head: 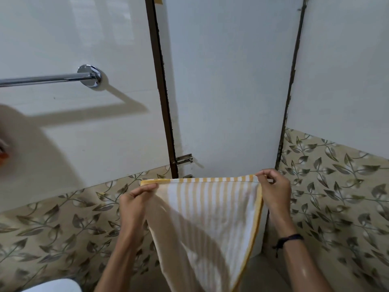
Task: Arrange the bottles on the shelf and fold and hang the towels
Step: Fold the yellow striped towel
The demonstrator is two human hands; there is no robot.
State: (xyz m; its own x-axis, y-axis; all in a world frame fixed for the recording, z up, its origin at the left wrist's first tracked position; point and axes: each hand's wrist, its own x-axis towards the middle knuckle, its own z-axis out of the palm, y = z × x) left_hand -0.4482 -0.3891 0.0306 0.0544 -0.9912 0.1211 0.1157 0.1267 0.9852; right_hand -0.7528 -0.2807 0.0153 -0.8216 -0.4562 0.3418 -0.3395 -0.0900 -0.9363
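A white towel with yellow stripes [212, 209] hangs stretched in front of me, its top edge level and taut. My left hand [134, 199] pinches the top edge near the left corner. My right hand [273, 186] pinches the top right corner; a dark band sits on that wrist. The towel's lower part drapes down to a point toward the bottom of the view. A chrome towel rail [52, 78] is fixed to the white wall at the upper left, bare along its visible length. No bottles or shelf are in view.
A white door [227, 81] with a dark frame and a metal latch [185, 159] stands straight ahead. Leaf-patterned tiles [336, 186] cover the lower walls. A white fixture's edge [54, 285] shows at the bottom left. A blurred orange and white thing [3, 148] sits at the left edge.
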